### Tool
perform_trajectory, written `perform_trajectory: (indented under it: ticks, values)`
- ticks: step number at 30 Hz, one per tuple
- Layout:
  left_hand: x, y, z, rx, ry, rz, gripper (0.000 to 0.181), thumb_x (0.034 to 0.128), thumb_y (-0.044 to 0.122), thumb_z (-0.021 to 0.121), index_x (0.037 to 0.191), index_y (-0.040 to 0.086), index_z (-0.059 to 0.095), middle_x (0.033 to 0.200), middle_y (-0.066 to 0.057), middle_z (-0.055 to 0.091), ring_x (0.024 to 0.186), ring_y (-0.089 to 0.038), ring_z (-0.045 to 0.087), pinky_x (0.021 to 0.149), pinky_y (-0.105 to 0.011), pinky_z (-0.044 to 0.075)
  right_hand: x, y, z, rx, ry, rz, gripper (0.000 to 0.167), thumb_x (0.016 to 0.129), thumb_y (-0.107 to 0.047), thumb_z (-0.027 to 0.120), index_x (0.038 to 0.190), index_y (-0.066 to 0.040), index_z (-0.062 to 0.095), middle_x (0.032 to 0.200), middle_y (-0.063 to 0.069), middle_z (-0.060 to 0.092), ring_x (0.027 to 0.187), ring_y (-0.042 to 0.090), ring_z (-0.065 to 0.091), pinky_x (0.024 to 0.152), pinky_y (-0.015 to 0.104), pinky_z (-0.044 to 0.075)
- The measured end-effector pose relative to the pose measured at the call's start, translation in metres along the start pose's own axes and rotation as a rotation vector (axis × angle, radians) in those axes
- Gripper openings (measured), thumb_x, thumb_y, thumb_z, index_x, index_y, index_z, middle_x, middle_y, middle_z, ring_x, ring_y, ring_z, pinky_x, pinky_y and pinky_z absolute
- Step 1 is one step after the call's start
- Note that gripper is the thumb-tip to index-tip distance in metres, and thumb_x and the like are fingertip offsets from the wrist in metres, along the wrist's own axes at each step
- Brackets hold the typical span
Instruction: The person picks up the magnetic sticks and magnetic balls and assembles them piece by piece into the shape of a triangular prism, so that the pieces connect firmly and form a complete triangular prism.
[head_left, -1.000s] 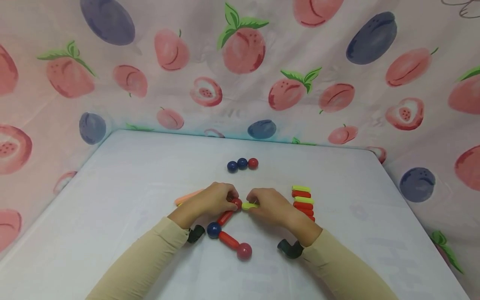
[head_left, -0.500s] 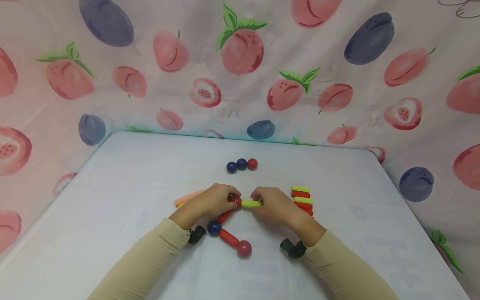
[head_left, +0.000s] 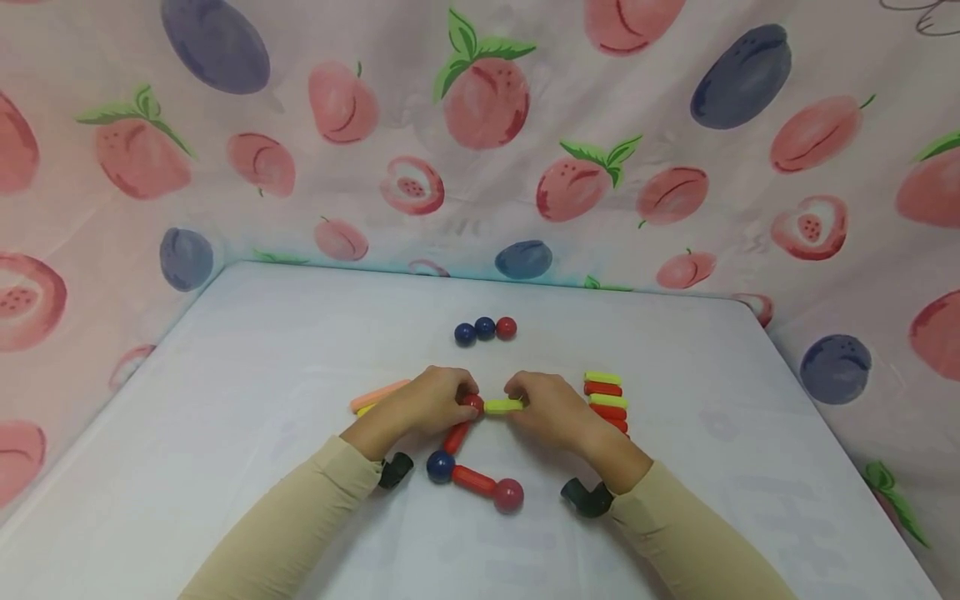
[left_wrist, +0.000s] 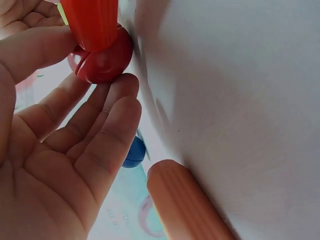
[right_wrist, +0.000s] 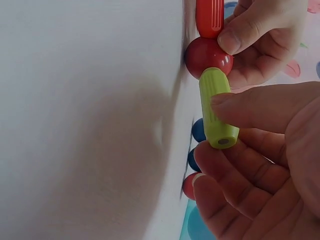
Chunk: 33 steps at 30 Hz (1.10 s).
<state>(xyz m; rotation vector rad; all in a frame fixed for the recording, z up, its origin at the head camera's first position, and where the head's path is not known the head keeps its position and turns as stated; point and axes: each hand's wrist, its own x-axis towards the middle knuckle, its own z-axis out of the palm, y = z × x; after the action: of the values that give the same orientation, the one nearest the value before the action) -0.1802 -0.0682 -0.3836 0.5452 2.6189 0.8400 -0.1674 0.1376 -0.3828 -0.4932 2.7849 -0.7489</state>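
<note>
My left hand (head_left: 431,402) pinches a red ball (right_wrist: 202,57) between thumb and fingers. The thumb and fingers of my right hand (head_left: 551,410) grip a yellow-green ribbed rod (right_wrist: 215,107), whose far end touches that ball; a small dark disc shows in its near end. From the held ball a red rod (head_left: 456,437) runs toward the person to a blue ball (head_left: 440,467). A second red rod (head_left: 474,481) joins the blue ball to a pinkish-red ball (head_left: 508,496). This zigzag chain lies on the white table.
Two blue balls and a red ball (head_left: 506,328) stand in a row farther back. Several yellow-green and red rods (head_left: 606,389) lie stacked side by side beyond my right hand. An orange rod (head_left: 378,395) and a yellow one (head_left: 365,410) lie left of my left hand.
The right hand has drawn back slightly along the yellow-green rod, so more of it shows. The blue ball, lower red rod and pinkish-red ball have swung to the right.
</note>
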Motion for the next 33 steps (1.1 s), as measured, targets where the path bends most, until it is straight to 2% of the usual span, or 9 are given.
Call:
perform_trajectory:
  ticks: [13,21,27,33]
  values:
    - [-0.003,0.0003,0.0028,-0.026,0.009,-0.049,0.025,0.0898,0.021,0.077,0.107,0.008,0.066,0.088,-0.001,0.065,0.076,-0.015,0.06,0.069,-0.027,0.052,-0.0015,-0.0012,0.0002,0.018,-0.024,0.026,0.035,0.088,-0.015,0.077,0.121,-0.009,0.067,0.107,0.001,0.067,0.099,0.019,0.06,0.092,0.039,0.053]
    - [-0.0055,0.0028,0.005,-0.005,0.041,-0.076,0.022,0.0904,0.024,0.075,0.1,0.008,0.063,0.075,-0.002,0.061,0.067,-0.016,0.057,0.059,-0.027,0.046,-0.0017,-0.0005,-0.0005,0.043,-0.033,0.038,0.033,0.09,-0.014,0.074,0.122,-0.009,0.067,0.109,0.001,0.067,0.1,0.019,0.06,0.093,0.04,0.053]
    - [-0.0073,0.0039,0.0069,0.04,0.069,-0.084,0.024,0.0908,0.027,0.075,0.097,0.008,0.061,0.073,-0.003,0.059,0.064,-0.016,0.054,0.056,-0.026,0.042,-0.0019,0.0014,-0.0002,0.059,-0.04,0.045,0.034,0.09,-0.014,0.074,0.123,-0.01,0.067,0.109,0.0,0.067,0.099,0.018,0.06,0.092,0.038,0.054]
    - [-0.0086,0.0024,0.008,0.028,0.08,-0.085,0.024,0.0907,0.027,0.075,0.096,0.008,0.062,0.074,-0.001,0.059,0.066,-0.016,0.055,0.058,-0.026,0.045,-0.0046,0.0044,-0.0024,0.087,-0.04,0.08,0.036,0.09,-0.018,0.076,0.124,-0.013,0.066,0.11,-0.001,0.067,0.099,0.017,0.061,0.089,0.035,0.055]
